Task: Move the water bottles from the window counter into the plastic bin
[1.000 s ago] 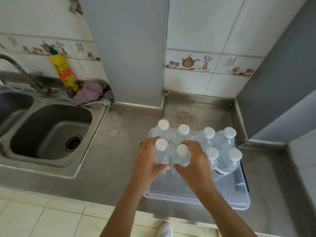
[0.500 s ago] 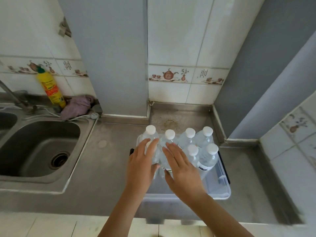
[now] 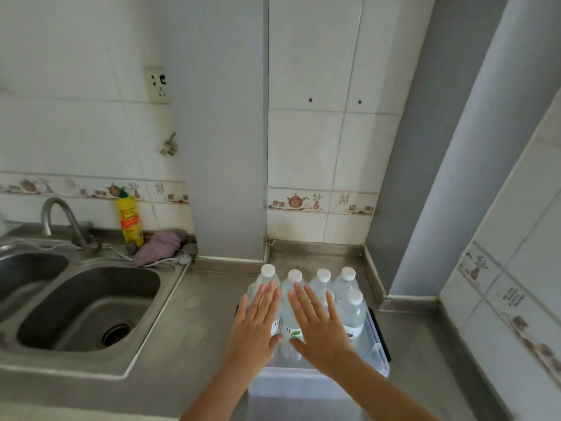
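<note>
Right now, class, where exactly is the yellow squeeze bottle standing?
In the head view the yellow squeeze bottle stands upright on the left, against the tiled wall behind the sink, between the tap and the purple cloth.

The water bottles [image 3: 353,311] are clear with white caps and white labels, one showing a green leaf. The plastic bin [image 3: 378,350] is translucent with black handles. The surface [image 3: 194,338] is dull grey steel. A yellow bottle [image 3: 130,223] has a green cap and orange label; beside it lies a mauve cloth [image 3: 161,245]. White wall tiles [image 3: 321,205] carry a border of brown teapots.
</note>
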### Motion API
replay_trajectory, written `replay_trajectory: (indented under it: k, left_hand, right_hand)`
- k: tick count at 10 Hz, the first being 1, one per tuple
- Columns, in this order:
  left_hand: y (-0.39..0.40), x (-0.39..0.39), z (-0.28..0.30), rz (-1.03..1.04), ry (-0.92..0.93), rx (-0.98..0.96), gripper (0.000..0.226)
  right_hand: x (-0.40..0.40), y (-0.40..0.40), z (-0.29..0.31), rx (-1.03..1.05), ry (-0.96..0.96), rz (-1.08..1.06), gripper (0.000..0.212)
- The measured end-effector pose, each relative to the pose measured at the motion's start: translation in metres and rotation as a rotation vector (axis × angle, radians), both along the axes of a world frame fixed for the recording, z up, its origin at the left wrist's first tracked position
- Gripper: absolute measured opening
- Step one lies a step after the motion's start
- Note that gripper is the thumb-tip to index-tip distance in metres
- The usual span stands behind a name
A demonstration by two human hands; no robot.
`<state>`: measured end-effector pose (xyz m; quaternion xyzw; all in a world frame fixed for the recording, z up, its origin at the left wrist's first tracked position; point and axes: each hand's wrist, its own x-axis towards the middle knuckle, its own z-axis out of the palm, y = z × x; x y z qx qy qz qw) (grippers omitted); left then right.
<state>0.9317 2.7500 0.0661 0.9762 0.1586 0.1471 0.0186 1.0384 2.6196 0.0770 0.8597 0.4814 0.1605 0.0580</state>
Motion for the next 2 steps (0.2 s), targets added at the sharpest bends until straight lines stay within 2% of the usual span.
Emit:
replay_trajectory:
  k: [1,2]
  left_hand:
    - [-0.003,-0.004,0.017,0.023,-0.057,0.069,0.085]
    - [-0.011,-0.008,0.035,0.075,-0.128,0.079,0.077]
  right_hand:
    - [-0.003,-0.007,0.02,-0.024,-0.06,-0.008,0.083]
    - [-0.005,-0.018,0.039,0.129,-0.041,0.003,0.074]
